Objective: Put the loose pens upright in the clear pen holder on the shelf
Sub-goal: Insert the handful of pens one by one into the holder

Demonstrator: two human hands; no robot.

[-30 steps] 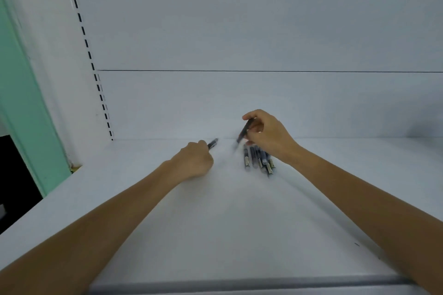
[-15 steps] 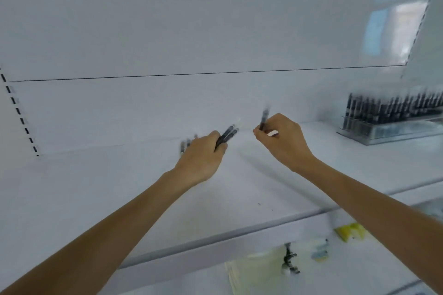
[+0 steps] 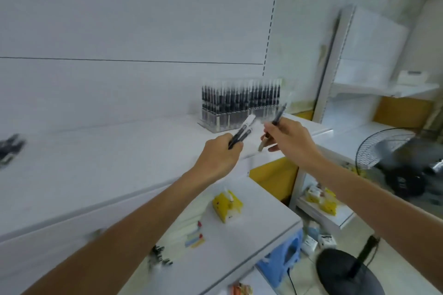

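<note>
Head view: tilted pens [image 3: 240,134] are gripped by left hand [image 3: 219,155], single pen [image 3: 279,112] pinched by right hand [image 3: 288,142]. Just beyond is seen the pen holder [image 3: 239,108], seemingly nearer the right.

It looks like a small stationery shop: a white display shelf [image 3: 119,158] with a slotted upright [image 3: 271,19], a clear pen holder [image 3: 215,123] full of pens [image 3: 239,98], and small yellow packs [image 3: 227,203] on lower shelves [image 3: 239,249].
</note>
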